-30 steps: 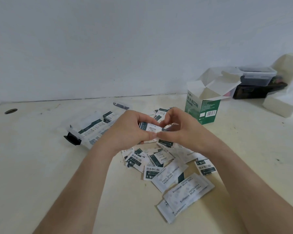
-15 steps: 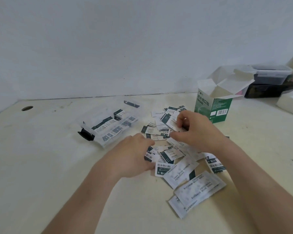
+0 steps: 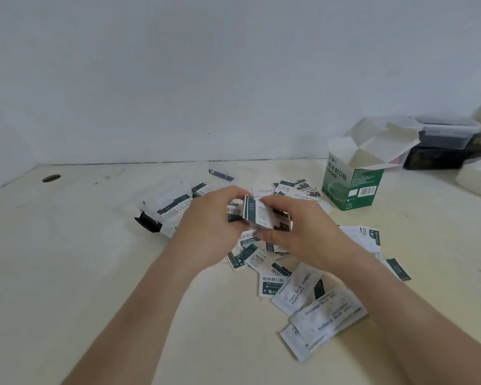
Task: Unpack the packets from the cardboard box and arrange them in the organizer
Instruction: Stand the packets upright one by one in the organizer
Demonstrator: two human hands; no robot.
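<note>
My left hand (image 3: 208, 226) and my right hand (image 3: 303, 232) meet above the table and together pinch a small stack of white-and-green packets (image 3: 257, 213). Below and around them lies a loose pile of packets (image 3: 297, 284), spreading toward me. The clear plastic organizer (image 3: 168, 207) lies left of my hands with several packets in it; its near end has a black latch. The green-and-white cardboard box (image 3: 350, 182) stands open at the right rear, flaps up.
Clear lidded containers and a dark box (image 3: 444, 140) stand against the wall at far right, with a white block (image 3: 478, 179) beside them. A round hole (image 3: 51, 178) marks the table's far left. The pale wall runs along the back.
My left hand rose from the pile and joined my right hand. Both now hold a gathered stack of packets, lifted above the table.
</note>
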